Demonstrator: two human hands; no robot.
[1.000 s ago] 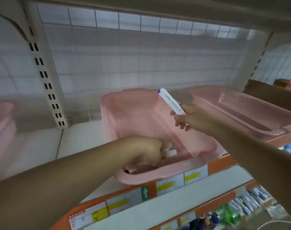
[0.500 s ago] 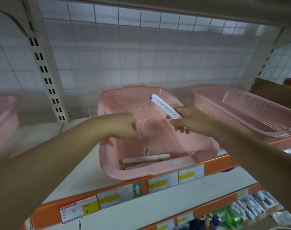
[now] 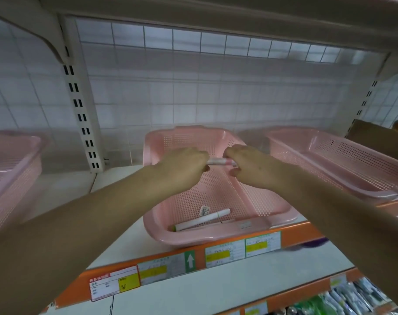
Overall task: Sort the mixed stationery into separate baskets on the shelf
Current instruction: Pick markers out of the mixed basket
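A white marker pen [image 3: 219, 161] is held level above the middle pink basket [image 3: 270, 214]. My left hand [image 3: 182, 169] grips its left end and my right hand [image 3: 250, 167] grips its right end, so most of the pen is hidden. Inside the basket, near its front wall, lies another white marker [image 3: 202, 220] with a green tip, and a small barcode tag [image 3: 204, 210] lies beside it.
A second pink basket [image 3: 343, 162] stands to the right and a third pink basket [image 3: 9, 169] at the left edge. A slotted upright [image 3: 82, 119] divides the shelf bays. Price labels [image 3: 242, 247] line the orange shelf edge; packaged goods [image 3: 343, 301] fill the lower shelf.
My left hand rose from the basket and met the right hand at the pen. The pen turned from slanted upright to level, and both hands now hold it.
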